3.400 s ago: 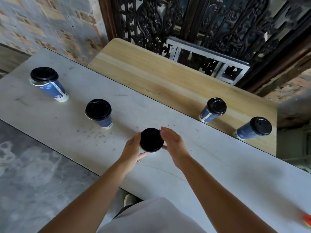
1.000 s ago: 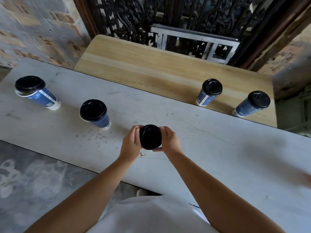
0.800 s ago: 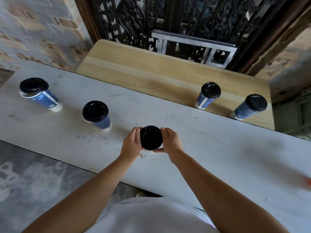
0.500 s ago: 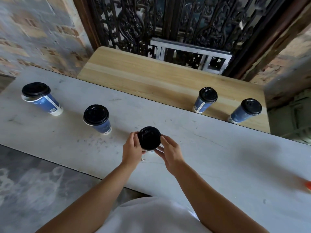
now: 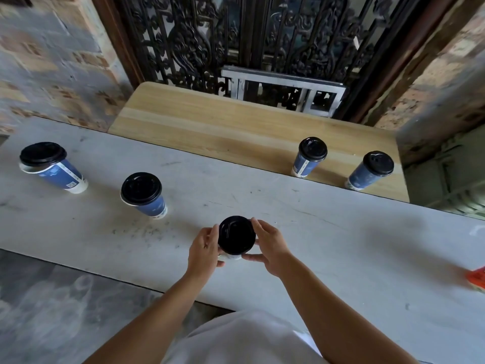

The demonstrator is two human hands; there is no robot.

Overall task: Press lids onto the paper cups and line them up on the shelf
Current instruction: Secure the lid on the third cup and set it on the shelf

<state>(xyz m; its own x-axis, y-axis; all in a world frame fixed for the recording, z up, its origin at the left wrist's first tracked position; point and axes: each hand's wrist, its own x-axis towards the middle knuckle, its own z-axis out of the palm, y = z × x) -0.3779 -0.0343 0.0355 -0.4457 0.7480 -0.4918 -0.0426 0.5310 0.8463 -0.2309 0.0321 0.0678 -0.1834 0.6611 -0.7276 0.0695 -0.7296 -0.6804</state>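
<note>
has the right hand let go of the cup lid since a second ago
No. The right hand still grips the lid, same spot on the grey counter.

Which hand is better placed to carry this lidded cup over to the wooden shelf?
Right hand, probably: the two shelved cups stand far right, on its side.

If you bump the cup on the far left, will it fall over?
Probably, yes. The far-left cup is tall, with a narrow base and a wide black lid on top, so a sideways knock likely tips it. Being round, it might then roll across the smooth grey counter. Whether it is full cannot be seen.
</note>
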